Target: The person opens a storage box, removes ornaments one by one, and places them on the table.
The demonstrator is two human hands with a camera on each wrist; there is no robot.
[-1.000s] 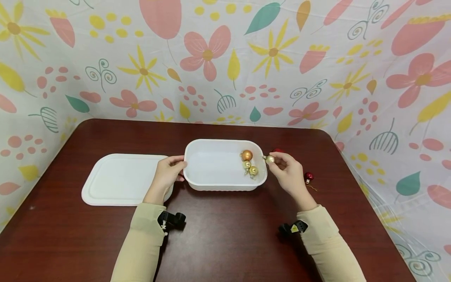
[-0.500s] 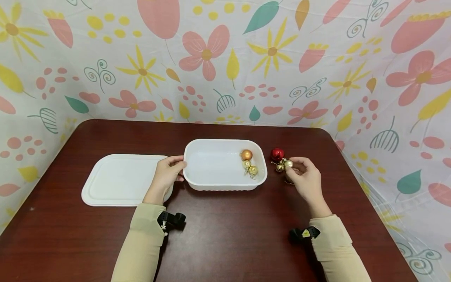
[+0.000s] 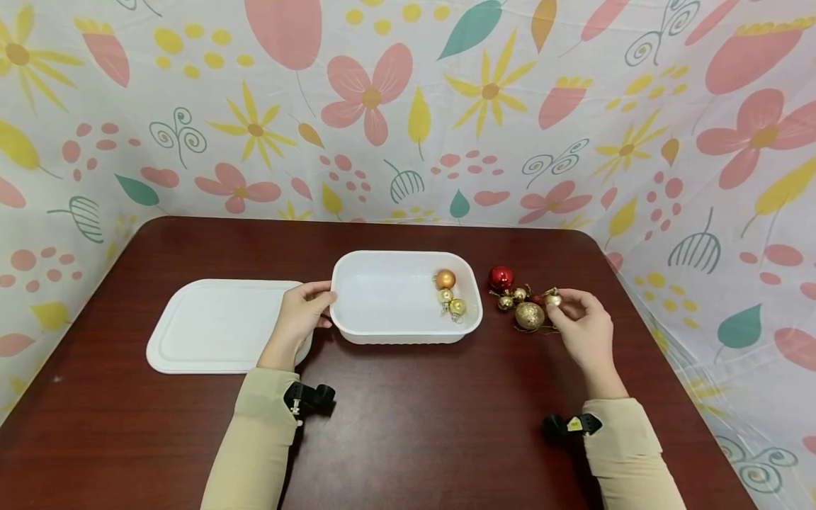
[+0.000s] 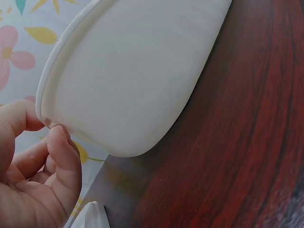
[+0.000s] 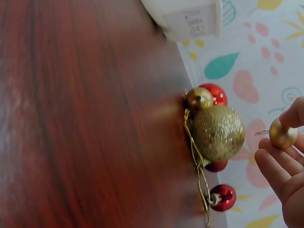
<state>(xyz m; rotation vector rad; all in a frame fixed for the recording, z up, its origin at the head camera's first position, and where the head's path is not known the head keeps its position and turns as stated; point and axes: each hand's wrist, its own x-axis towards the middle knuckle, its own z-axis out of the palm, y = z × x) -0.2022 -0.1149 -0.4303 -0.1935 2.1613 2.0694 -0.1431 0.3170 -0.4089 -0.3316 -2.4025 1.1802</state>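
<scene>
My left hand (image 3: 298, 317) pinches the left end of the rim of a white plastic box (image 3: 398, 338), thumb over the edge. Inside the box, at its right end, lie an orange-gold bauble (image 3: 445, 279) and two small gold baubles (image 3: 457, 307). To the right of the box my right hand (image 3: 585, 331) holds a small gold bauble (image 5: 283, 134) between thumb and fingers, raised over the table. Just left of it lie a glittery gold bauble (image 3: 529, 316), a shiny red bauble (image 3: 501, 277) and small gold ones (image 3: 506, 302). A darker red bauble (image 5: 223, 197) shows in the right wrist view.
A white lid (image 3: 219, 326) lies flat on the dark wooden table (image 3: 408, 439), left of the box and partly under my left forearm. Flower-patterned cloth (image 3: 408, 106) hangs behind the table. A label (image 5: 194, 23) is on the box's end wall.
My right hand has moved rightward from the box's right end, still holding the small gold bauble, uncovering the baubles on the table. My left hand stays on the box rim.
</scene>
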